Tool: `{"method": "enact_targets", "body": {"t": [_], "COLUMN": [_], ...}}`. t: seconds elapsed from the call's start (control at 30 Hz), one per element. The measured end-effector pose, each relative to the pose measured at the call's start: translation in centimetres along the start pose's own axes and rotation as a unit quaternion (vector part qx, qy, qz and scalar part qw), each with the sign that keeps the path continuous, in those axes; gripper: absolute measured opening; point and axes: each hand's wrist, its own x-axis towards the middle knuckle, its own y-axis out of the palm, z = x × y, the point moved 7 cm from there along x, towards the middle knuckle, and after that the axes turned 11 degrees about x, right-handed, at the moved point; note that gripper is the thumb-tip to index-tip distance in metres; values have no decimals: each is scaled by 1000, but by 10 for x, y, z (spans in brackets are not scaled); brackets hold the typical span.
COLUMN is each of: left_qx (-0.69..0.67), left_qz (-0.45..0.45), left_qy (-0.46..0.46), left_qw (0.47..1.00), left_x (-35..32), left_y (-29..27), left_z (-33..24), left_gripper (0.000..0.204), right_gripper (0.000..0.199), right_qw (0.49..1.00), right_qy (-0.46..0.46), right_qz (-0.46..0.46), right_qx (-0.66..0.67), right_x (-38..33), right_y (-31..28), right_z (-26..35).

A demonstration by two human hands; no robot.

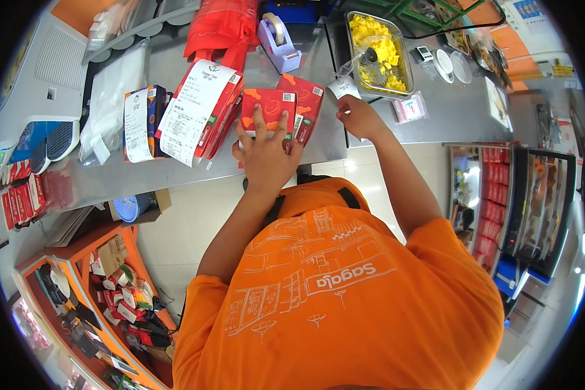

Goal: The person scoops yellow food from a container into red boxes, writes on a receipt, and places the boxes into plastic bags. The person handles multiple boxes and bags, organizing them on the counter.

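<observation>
boxes [286,107]: on counter [429,120], under left hand [264,151]
receipt boxes [198,114]: left of them
tray [377,45]: behind right hand [357,116]

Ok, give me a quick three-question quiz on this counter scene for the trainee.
1. True or false: the left hand lies with spread fingers on a red carton.
2. What fills the metal tray? A) yellow food pieces B) folded towels C) coins
3. Fill in: the right hand touches a small white ____.
Key: 1 true; 2 A; 3 paper slip.
</observation>
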Motion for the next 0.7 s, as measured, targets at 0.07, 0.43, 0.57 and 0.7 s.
{"method": "enact_targets", "body": {"t": [0.07, 0.43, 0.57, 0.7], "left_qx": [-3, 11, 17, 17], "left_qz": [6, 14, 6, 20], "left_qy": [2, 2, 1, -5], "left_qw": [1000, 1000, 1000, 1000], "left_x": [-1, 0, -2, 0], "left_y": [-1, 2, 1, -6], "left_z": [1, -12, -7, -6], "left_gripper": [62, 64, 65, 65], "right_gripper": [40, 47, 28, 24], "right_qw": [975, 724, 758, 743], "right_qy": [63, 96, 95, 111], "right_qz": [14, -14, -14, 3], "right_qx": [211, 683, 646, 660], "right_x": [0, -22, -18, -14], "right_y": [12, 75, 89, 104], "right_z": [-19, -17, -18, -30]}}
